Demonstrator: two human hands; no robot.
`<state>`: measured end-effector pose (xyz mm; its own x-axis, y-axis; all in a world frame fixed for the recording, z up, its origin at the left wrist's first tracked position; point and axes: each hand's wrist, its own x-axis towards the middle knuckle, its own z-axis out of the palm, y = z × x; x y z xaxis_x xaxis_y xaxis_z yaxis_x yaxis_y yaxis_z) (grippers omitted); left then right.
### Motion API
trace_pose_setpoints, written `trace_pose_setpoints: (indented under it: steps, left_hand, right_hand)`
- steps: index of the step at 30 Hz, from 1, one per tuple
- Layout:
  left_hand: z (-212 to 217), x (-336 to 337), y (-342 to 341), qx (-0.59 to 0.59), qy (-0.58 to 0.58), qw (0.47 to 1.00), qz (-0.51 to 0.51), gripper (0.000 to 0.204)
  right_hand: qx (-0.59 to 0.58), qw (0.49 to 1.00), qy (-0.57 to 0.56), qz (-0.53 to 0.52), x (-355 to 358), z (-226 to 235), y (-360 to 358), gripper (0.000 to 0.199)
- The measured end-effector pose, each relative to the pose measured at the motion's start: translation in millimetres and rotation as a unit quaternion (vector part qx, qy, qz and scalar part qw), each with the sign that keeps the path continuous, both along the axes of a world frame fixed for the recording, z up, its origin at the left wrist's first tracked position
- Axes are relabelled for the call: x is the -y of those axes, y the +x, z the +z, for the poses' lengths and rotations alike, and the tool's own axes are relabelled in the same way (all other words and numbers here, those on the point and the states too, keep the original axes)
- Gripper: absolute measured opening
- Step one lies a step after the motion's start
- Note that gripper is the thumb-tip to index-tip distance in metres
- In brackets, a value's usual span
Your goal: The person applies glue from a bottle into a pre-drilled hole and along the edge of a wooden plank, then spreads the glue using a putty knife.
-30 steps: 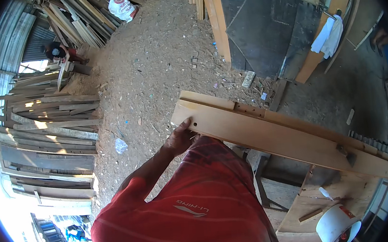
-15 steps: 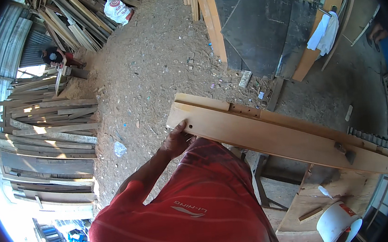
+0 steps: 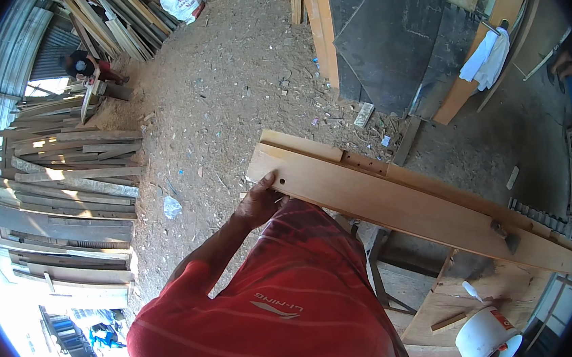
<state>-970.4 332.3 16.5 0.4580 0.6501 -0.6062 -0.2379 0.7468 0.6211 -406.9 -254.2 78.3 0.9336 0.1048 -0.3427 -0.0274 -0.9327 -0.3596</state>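
Note:
A long, pale brown wooden board [image 3: 369,195] runs slantwise from the middle of the view toward the lower right. My left hand [image 3: 258,203] is closed on its near left end, thumb on top beside a small dark hole and the other fingers below. Along the board's far edge lies a second wooden piece [image 3: 366,164] with several small holes. A small tool with a dark, flat blade [image 3: 511,244] rests on the right part of the board. My right hand is not in view.
Below the board is a plywood surface [image 3: 499,282] with a white bucket [image 3: 482,339] and a short wood strip. Stacked planks [image 3: 75,176] line the left, where another person [image 3: 89,68] bends over wood. A dark panel [image 3: 393,43] and a door frame with a white cloth [image 3: 486,59] stand ahead.
The view has shifted a little, and the board's left end sits slightly higher in it. My left hand keeps its hold at the same spot.

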Motion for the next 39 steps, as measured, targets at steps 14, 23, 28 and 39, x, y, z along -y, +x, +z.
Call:
trace_pose_setpoints:
  steps: [14, 23, 28, 39]
  left_hand:
    - [5.0, 0.4, 2.5, -0.027, 0.000, 0.999, 0.018, 0.072]
    - [5.6, 1.5, 8.9, -0.002, 0.013, 1.000, 0.019, 0.061]
    - [5.8, 4.3, 5.6, -0.013, 0.011, 0.999, 0.030, 0.053]
    - [-1.3, -3.8, -1.0, 0.014, 0.002, 1.000, 0.022, 0.054]
  right_hand:
    - [0.002, 1.000, 0.022, -0.015, 17.4, -2.0, -5.0, 0.031]
    - [0.014, 0.999, 0.028, -0.022, 40.0, 3.6, -10.0, 0.030]
    - [0.014, 1.000, 0.024, -0.005, 49.2, 10.4, -1.0, 0.030]
    - [0.022, 1.000, 0.014, -0.005, 52.6, 56.6, -10.4, 0.029]
